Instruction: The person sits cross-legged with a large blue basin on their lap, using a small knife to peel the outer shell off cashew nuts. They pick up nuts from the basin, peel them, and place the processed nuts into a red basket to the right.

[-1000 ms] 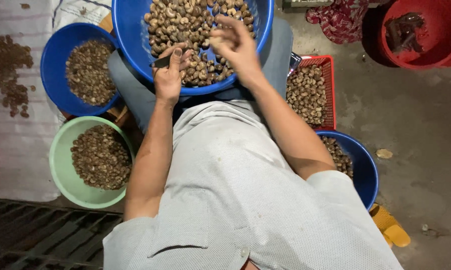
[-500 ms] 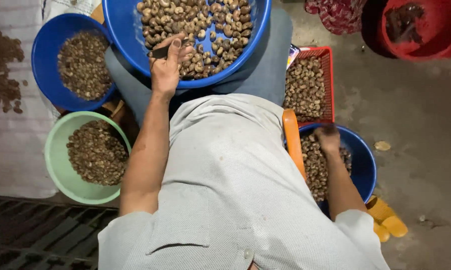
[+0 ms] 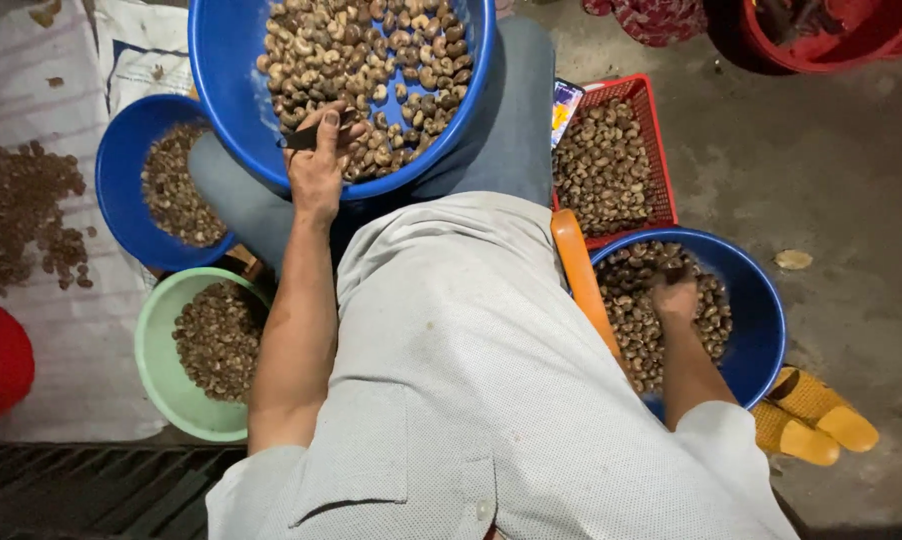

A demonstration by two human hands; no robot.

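Five containers of brown nuts are sitting around this person, who is perched low on the concrete floor (image 3: 831, 160). Biggest is the large blue basin (image 3: 233, 90) lying across the lap, heaped with mixed nuts. Next comes the blue bowl (image 3: 761, 300) by the right hip, then the pale green bowl (image 3: 156, 350) and a smaller blue bowl (image 3: 121, 190) near the left edge of the woven sack (image 3: 61, 330), then the red crate (image 3: 661, 170) just beyond the right bowl.

Left hand (image 3: 318, 170) is resting on the basin's near rim, fingers curled around a small dark knife (image 3: 306, 137). Right hand (image 3: 677, 298) is dipping into the right bowl, fingers bent down among the nuts; whether anything is being gripped I cannot tell.

With the body leaning right, I'm thinking the basin could be tipping off the knees and spilling, or the blade nicking a finger.
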